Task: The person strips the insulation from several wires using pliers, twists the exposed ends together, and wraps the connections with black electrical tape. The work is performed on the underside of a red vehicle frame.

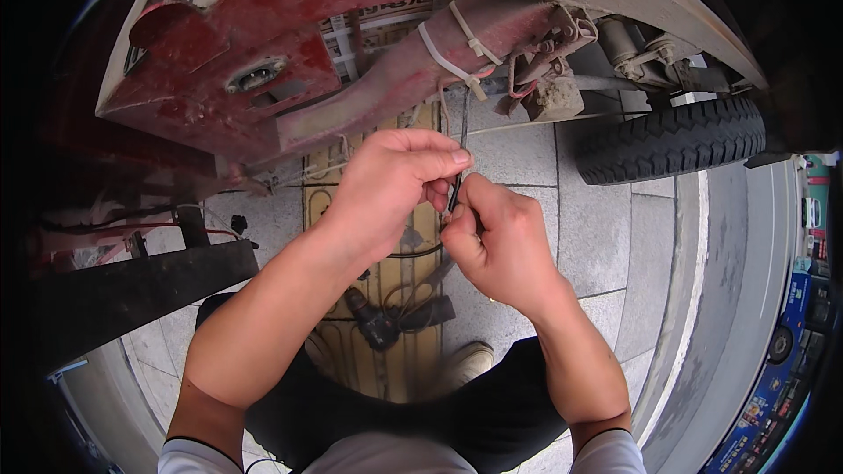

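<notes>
A thin black cable [457, 189] hangs from under the red vehicle frame [386, 92] and runs through both my hands. My left hand [395, 171] pinches it between thumb and fingers at the upper part. Just below and to the right, my right hand [500, 228] grips the lower part, its fingers curled in. The hands are close together, and what lies inside the right fingers is hidden. Below the hands the cable curves off to the left. White cable ties [446, 54] wrap the frame's red beam above.
A black tire [672, 140] stands at the right. A dark tool resembling a cordless drill [378, 320] lies on the yellow tactile paving [320, 211] below my hands. A black bar [149, 285] juts in from the left. Beyond the curb, a blue vehicle [781, 351] stands at far right.
</notes>
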Available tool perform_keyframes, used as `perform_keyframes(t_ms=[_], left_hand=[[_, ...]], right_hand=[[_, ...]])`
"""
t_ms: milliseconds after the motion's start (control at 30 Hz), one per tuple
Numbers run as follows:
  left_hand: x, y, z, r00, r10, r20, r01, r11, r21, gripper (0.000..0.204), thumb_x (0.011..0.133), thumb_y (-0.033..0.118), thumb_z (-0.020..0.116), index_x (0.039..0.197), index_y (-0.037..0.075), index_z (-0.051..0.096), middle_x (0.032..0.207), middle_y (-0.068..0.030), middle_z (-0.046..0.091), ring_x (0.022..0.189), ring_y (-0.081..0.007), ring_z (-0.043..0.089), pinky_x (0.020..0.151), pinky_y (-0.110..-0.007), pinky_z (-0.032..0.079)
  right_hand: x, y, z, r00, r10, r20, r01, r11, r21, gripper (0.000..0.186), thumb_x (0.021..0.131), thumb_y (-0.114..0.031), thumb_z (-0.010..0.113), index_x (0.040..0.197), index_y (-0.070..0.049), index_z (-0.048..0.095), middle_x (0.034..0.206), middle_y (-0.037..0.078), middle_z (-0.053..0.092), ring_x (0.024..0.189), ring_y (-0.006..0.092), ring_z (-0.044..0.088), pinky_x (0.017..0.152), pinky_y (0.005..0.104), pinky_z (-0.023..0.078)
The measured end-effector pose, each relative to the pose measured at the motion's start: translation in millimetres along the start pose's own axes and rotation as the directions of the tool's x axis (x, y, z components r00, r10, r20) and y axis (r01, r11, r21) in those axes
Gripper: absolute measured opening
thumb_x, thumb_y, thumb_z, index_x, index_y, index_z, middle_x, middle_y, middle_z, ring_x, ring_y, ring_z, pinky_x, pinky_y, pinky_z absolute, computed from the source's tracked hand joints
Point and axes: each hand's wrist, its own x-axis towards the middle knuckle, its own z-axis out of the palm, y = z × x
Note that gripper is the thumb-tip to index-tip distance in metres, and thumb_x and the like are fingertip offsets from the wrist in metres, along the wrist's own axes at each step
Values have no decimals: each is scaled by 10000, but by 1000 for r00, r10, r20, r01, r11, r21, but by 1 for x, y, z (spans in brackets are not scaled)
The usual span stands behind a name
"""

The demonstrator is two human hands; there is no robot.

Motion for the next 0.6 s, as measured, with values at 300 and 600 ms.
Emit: perform_keyframes(t_ms=[300, 600], left_hand=[[1, -1, -7, 998, -36, 49, 39, 997, -60, 142, 964, 110, 660, 1054, 0, 666, 903, -54, 680, 740, -115, 601, 675, -277, 500], [-14, 1, -12, 963, 251, 99, -269, 922, 279, 299, 998, 50, 583, 1295, 27, 603, 1030, -85, 724, 935, -118, 645, 834, -279, 507]], right_hand=[[-80, -49, 47, 719, -162, 676, 90, 986, 141, 157, 796, -137, 663, 828, -26, 557, 730, 146, 624, 707, 354, 654, 607, 460, 511], [-36, 67, 2, 819, 455, 349, -441, 889, -123, 151, 887, -130, 607, 886, 17, 572, 794, 242, 652, 822, 468, 633, 765, 501, 516]])
